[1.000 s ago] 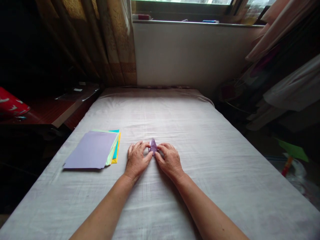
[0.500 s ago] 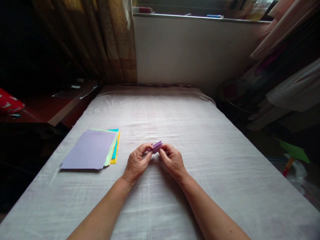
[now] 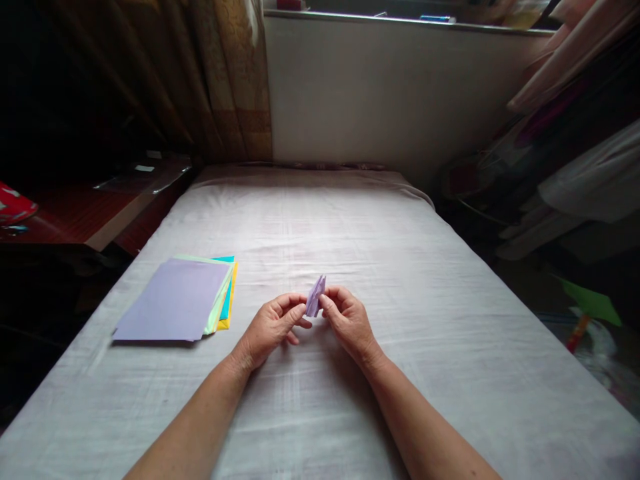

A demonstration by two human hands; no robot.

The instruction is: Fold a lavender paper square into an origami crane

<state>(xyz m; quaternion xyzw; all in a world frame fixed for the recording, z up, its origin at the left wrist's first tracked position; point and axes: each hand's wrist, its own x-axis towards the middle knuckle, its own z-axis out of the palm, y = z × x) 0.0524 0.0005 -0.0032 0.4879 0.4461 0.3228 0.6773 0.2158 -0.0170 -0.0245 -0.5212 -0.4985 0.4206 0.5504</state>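
Observation:
A small folded piece of purple paper stands on edge just above the white sheet of the bed. My left hand pinches its lower left side with thumb and forefinger, the other fingers curled under. My right hand pinches its right side, fingers closed round it. Both forearms reach in from the bottom of the view. A stack of coloured paper sheets, purple on top with green, blue and yellow edges showing, lies to the left of my left hand.
A dark wooden side table stands left of the bed with a red patterned object on it. Curtains hang at the back left under a window sill. Clothes and bags crowd the right side.
The purple folded paper was pressed flat on the sheet under both hands; it has been lifted and turned upright between my fingertips. The view tilted slightly down.

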